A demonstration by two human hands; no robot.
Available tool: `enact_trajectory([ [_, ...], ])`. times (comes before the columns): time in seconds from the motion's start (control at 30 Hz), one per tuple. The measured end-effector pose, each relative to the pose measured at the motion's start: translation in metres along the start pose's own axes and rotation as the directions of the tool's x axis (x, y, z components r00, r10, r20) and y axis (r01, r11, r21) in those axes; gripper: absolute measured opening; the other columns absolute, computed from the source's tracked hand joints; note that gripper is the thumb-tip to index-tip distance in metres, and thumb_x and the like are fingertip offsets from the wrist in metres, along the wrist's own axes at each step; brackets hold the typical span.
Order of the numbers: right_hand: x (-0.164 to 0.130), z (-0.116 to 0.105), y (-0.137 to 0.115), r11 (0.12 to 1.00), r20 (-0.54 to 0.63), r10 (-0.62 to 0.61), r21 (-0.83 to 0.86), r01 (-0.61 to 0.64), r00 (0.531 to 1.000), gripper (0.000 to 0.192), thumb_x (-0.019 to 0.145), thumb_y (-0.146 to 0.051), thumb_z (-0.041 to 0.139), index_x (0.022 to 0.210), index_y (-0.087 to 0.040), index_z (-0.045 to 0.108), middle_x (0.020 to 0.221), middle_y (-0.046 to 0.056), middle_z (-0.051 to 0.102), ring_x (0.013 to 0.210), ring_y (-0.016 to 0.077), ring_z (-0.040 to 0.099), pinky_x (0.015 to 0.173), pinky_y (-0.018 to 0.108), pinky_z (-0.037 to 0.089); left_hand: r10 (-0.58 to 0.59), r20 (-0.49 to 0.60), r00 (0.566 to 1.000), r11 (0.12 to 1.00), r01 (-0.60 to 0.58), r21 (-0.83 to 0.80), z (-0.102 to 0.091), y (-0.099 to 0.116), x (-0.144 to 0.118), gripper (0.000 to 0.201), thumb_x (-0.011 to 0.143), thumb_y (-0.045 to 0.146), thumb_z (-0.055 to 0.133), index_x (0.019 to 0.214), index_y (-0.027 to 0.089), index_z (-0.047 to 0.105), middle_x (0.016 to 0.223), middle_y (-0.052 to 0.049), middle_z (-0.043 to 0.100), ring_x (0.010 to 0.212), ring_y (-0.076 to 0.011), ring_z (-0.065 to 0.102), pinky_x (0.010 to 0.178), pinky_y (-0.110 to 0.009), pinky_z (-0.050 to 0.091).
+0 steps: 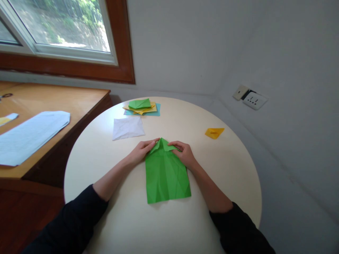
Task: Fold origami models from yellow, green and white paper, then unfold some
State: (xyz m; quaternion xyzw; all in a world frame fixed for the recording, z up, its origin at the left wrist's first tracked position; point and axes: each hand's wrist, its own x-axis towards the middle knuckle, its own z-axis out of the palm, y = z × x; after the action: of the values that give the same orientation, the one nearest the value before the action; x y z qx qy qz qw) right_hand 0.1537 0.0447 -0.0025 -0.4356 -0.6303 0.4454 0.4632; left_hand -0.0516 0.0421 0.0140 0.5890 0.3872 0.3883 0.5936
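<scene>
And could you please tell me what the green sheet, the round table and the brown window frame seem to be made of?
Green sheet: matte paper, judging by its thin edges and creases.
Round table: possibly laminate or painted board, smooth-looking, from its even off-white top; the core is hidden.
Brown window frame: probably varnished or stained wood, given its reddish-brown tone, though veneer is possible.

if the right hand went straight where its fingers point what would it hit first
The folded top of the green paper, which the right hand touches; just beyond, probably the left hand, though depth is hard to judge.
</scene>
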Motion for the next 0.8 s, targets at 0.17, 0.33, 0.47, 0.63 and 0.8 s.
enact_trajectory([
  [0.17,-0.0027,-0.0015,-0.0036,1.0,0.071,-0.008,-0.007,0.009,0.997,0.025,0.065,-0.021,0.062,0.09,-0.018,0.065,0.096,0.005,0.067,0.093,0.0195,0.062,0.085,0.033,0.048,0.019,-0.06,0.998,0.996,-0.014,0.089,-0.0009,-0.0048,0.0031,0.058,0.073,0.051,0.058,0.117,0.013,0.057,0.118,-0.011,0.06,0.106,-0.0267,0.055,0.091,-0.038,0.041],
  [0.33,-0.0041,-0.0034,-0.0072,1.0,0.142,-0.025,0.012,0.023,0.99,0.029,0.067,-0.027,0.065,0.094,-0.019,0.065,0.097,0.006,0.066,0.095,0.0205,0.061,0.086,0.034,0.047,-0.006,-0.039,0.999,0.993,0.011,0.116,-0.0006,-0.0071,0.0041,0.061,0.071,0.046,0.063,0.122,0.014,0.052,0.112,-0.011,0.063,0.093,-0.0252,0.061,0.082,-0.038,0.046],
  [0.47,-0.0047,-0.0038,-0.0097,0.999,0.172,-0.038,0.035,0.032,0.984,0.032,0.066,-0.031,0.067,0.096,-0.019,0.065,0.099,0.006,0.065,0.094,0.0198,0.06,0.084,0.033,0.046,0.032,-0.052,0.998,0.995,-0.027,0.098,0.0006,-0.0079,0.0052,0.062,0.068,0.042,0.066,0.121,0.012,0.054,0.116,-0.012,0.061,0.098,-0.0253,0.059,0.085,-0.037,0.046],
  [0.63,-0.0045,-0.0034,-0.0096,0.999,0.174,-0.024,0.03,0.019,0.984,0.03,0.069,-0.034,0.064,0.095,-0.018,0.066,0.095,0.006,0.065,0.087,0.0173,0.06,0.077,0.03,0.047,0.047,-0.06,0.997,0.997,-0.044,0.062,0.0023,-0.0067,0.0054,0.064,0.064,0.04,0.07,0.119,0.011,0.055,0.114,-0.013,0.062,0.099,-0.0261,0.059,0.085,-0.037,0.046],
  [0.8,-0.0035,-0.0017,-0.0063,1.0,0.143,-0.021,-0.016,0.024,0.989,0.03,0.068,-0.032,0.066,0.094,-0.017,0.067,0.094,0.006,0.065,0.084,0.017,0.06,0.075,0.03,0.047,0.052,-0.039,0.998,0.997,-0.049,0.065,0.0028,-0.0047,0.0035,0.063,0.066,0.036,0.068,0.122,0.012,0.051,0.106,-0.011,0.064,0.092,-0.0229,0.061,0.081,-0.037,0.047],
])
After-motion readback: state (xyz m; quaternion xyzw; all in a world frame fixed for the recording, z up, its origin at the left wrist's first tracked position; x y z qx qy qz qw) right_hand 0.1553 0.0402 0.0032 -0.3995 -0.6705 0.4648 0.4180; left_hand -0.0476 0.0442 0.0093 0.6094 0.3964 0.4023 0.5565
